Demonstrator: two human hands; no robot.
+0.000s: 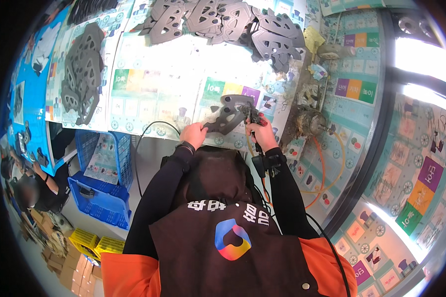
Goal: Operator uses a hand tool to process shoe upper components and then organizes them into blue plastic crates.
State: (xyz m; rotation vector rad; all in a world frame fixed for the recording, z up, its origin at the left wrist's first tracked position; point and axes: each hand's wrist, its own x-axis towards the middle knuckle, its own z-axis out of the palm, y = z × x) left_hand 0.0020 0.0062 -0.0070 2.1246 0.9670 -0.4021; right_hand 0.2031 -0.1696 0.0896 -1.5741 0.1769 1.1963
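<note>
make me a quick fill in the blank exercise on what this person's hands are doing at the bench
1. The left hand grips a flat ____ plate pierced with cut-out holes.
2. The right hand holds a small tool against the plate's ____ edge.
3. A heap of similar plates lies at the ____ side of the bench.
4. The crates beside the bench are ____.

Missing words: grey; right; far; blue

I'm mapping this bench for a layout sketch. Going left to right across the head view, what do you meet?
Blue crate → left hand → grey plate → right hand → orange hose.
</note>
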